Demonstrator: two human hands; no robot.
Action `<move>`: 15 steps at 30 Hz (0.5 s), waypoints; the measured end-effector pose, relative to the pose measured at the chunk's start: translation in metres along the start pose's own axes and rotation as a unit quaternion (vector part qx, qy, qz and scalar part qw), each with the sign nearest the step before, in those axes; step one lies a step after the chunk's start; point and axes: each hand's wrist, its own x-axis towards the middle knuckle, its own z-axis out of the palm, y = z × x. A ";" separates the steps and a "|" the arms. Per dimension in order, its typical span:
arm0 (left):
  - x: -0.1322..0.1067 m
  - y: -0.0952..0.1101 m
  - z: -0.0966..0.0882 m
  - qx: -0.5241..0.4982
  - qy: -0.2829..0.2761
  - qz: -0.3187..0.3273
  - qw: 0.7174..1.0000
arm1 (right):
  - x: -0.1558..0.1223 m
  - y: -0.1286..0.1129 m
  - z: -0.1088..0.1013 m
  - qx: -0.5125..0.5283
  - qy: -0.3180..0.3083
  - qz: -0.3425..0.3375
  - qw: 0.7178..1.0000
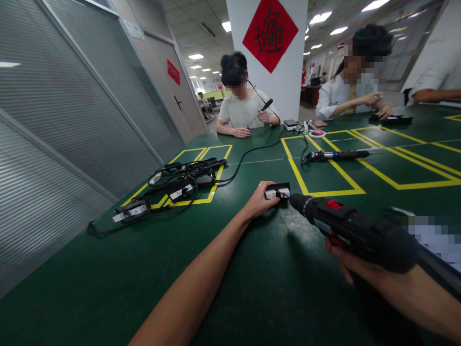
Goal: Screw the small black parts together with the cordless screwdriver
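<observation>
My left hand (262, 199) grips a small black box-like part (283, 186) with a white label on its near side, on or just above the green table. A black cordless drill (355, 230) with red accents is in my right hand (347, 262), its fingers wrapped round the handle. The drill's chuck points left at the right end of the labelled part. Whether the drill's tip touches the part, I cannot tell.
Several black adapters with cables (180, 180) lie in a heap at the left. A soldering iron (338, 154) rests inside yellow tape (334, 193) at the right. Across the table (144, 278) one person holds a screwdriver (266, 104); another handles a dark object (392, 119). A blurred-out item (435, 240) lies right.
</observation>
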 end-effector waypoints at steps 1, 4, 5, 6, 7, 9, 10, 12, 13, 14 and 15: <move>0.000 -0.001 0.001 -0.001 0.001 0.003 1.000 | 0.000 -0.003 0.000 0.004 0.002 -0.002 1.000; 0.001 -0.004 0.003 -0.003 0.005 0.006 1.000 | -0.003 -0.018 0.003 0.039 0.036 -0.021 0.998; 0.001 -0.004 0.003 -0.003 0.006 0.006 1.000 | -0.004 -0.023 0.005 0.047 0.066 -0.025 0.996; 0.001 -0.004 0.003 -0.004 0.006 0.006 1.000 | -0.004 -0.028 0.007 0.058 0.092 -0.026 0.994; 0.001 -0.004 0.003 -0.003 0.006 0.006 1.000 | -0.004 -0.031 0.009 0.067 0.104 -0.029 0.992; 0.001 -0.002 0.003 -0.004 0.005 0.004 1.000 | -0.003 -0.035 0.013 0.098 0.116 -0.021 0.988; 0.001 -0.002 0.002 -0.004 0.004 0.003 1.000 | -0.001 -0.035 0.015 0.114 0.113 -0.016 0.987; 0.000 0.000 0.002 -0.004 0.004 0.005 1.000 | 0.002 -0.032 0.017 0.136 0.099 -0.010 0.986; 0.000 0.001 0.001 -0.004 0.003 0.009 1.000 | 0.004 -0.032 0.016 0.139 0.093 -0.010 0.986; 0.000 0.002 0.001 -0.005 0.002 0.015 1.000 | 0.004 -0.031 0.015 0.137 0.089 -0.009 0.986; 0.000 0.003 0.000 -0.006 0.000 0.022 1.000 | 0.004 -0.032 0.013 0.134 0.087 -0.010 0.987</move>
